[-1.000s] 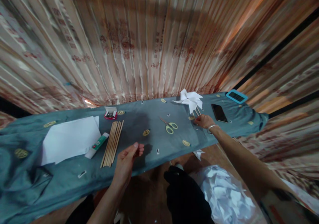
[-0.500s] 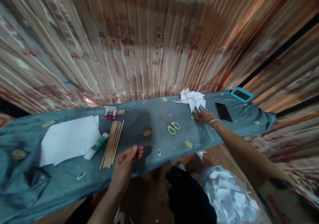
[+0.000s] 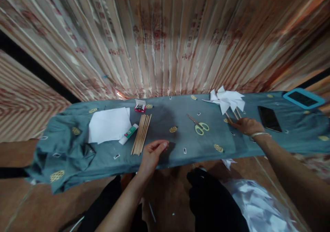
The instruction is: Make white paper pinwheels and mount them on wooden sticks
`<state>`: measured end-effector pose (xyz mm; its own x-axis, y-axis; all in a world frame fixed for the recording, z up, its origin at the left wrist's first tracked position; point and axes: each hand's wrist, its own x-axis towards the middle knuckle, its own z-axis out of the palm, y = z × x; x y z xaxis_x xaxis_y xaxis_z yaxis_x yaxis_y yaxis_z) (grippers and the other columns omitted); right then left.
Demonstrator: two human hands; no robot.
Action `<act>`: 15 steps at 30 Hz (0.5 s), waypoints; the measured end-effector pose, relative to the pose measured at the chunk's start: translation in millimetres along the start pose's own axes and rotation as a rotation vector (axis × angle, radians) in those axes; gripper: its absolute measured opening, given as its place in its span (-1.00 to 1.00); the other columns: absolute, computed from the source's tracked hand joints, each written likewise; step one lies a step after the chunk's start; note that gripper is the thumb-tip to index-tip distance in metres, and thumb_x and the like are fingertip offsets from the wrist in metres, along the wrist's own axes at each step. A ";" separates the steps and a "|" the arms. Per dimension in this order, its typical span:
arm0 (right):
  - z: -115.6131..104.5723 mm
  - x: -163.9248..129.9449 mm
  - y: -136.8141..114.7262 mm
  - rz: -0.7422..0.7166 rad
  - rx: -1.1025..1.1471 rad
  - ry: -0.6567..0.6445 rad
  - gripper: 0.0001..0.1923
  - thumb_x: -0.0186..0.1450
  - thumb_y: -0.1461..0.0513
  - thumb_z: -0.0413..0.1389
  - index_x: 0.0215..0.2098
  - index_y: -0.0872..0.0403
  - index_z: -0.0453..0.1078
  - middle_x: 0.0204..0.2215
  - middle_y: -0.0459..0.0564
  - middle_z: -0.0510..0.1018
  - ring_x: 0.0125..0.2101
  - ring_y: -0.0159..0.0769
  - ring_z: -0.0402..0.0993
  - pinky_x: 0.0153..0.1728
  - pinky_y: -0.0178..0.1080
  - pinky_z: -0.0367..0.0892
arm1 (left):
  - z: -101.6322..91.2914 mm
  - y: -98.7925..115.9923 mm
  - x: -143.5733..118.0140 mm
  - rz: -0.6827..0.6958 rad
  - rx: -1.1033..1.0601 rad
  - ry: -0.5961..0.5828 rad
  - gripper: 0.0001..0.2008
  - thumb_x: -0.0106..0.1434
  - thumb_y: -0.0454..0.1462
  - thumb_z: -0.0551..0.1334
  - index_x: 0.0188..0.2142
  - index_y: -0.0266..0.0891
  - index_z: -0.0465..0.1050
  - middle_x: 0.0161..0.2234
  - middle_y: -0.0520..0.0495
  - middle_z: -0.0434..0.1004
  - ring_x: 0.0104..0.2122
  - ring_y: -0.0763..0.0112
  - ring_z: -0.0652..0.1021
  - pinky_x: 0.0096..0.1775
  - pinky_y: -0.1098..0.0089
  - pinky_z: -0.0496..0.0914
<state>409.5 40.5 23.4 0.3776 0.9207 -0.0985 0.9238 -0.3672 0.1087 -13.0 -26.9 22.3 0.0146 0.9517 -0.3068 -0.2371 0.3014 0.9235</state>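
Note:
My left hand (image 3: 153, 153) hovers over the front edge of the teal cloth-covered table (image 3: 77, 156), fingers loosely curled and holding nothing. It is just right of a bundle of thin wooden sticks (image 3: 141, 134). My right hand (image 3: 246, 125) lies flat on the cloth, a bangle at its wrist. Its fingertips are at the lower ends of the sticks of the white paper pinwheels (image 3: 228, 99), which lie at the back of the table. Yellow-green handled scissors (image 3: 199, 126) lie between my hands.
White paper sheets (image 3: 109, 123), a glue tube (image 3: 129, 134) and a small red box (image 3: 140, 106) sit left of the sticks. A dark phone (image 3: 269, 118) and a blue-framed device (image 3: 303, 98) lie at the right. A bag of paper scraps (image 3: 257, 204) sits on the floor. Striped curtain behind.
My head has turned left, so everything has shifted right in view. My right hand reached up to the pinwheel sticks and stays at their ends. The left hand has barely moved.

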 end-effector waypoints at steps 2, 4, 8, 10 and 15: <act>-2.5 -21.1 -4.7 0.021 -0.026 -0.011 -0.63 0.33 0.07 0.09 -0.28 0.23 0.55 -0.31 0.40 0.60 -0.37 -0.03 0.55 -0.42 -0.18 0.18 | -4.6 -1.4 1.1 0.022 0.027 0.007 -0.75 -0.14 -0.13 0.45 -0.46 -0.22 0.64 -0.46 -0.06 0.63 -0.44 0.40 0.51 -0.30 0.40 0.39; -2.9 -44.2 -15.2 0.026 -0.036 -0.004 -0.62 0.39 0.09 -0.01 -0.17 0.20 0.52 -0.30 0.39 0.61 -0.34 0.00 0.57 -0.42 -0.18 0.19 | -9.3 -3.9 3.6 0.055 0.040 0.007 -0.78 -0.15 -0.16 0.44 -0.47 -0.20 0.64 -0.47 -0.05 0.62 -0.44 0.41 0.51 -0.31 0.41 0.37; 2.6 -83.7 -57.1 -0.082 0.027 0.036 -0.69 0.38 0.11 -0.03 -0.12 0.04 0.51 -0.27 0.16 0.65 -0.29 -0.08 0.59 -0.38 -0.24 0.24 | -16.2 -9.1 9.8 0.109 0.025 0.011 -0.80 -0.16 -0.17 0.43 -0.51 -0.20 0.63 -0.51 -0.04 0.61 -0.47 0.44 0.49 -0.33 0.43 0.35; 5.3 -96.4 -85.9 -0.200 0.101 0.065 -0.70 0.37 0.14 -0.03 -0.16 0.02 0.52 -0.30 0.10 0.66 -0.29 -0.12 0.59 -0.37 -0.26 0.26 | -17.4 -10.2 10.8 0.106 -0.006 0.010 -0.78 -0.17 -0.15 0.44 -0.50 -0.21 0.63 -0.52 -0.05 0.61 -0.49 0.44 0.49 -0.34 0.43 0.36; 5.3 -112.8 -156.1 -0.473 0.249 0.014 -0.71 0.36 0.15 -0.04 -0.22 0.02 0.53 -0.36 0.04 0.66 -0.32 -0.18 0.59 -0.34 -0.28 0.31 | -16.7 -6.5 6.5 0.102 -0.033 0.016 -0.66 -0.17 -0.01 0.43 -0.55 -0.26 0.60 -0.54 -0.10 0.60 -0.52 0.40 0.50 -0.39 0.39 0.39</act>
<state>223.0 -6.8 12.3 -0.0830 0.9943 -0.0662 0.9806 0.0697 -0.1830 -27.6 -23.6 10.4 -0.0266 0.9761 -0.2157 -0.2688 0.2008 0.9420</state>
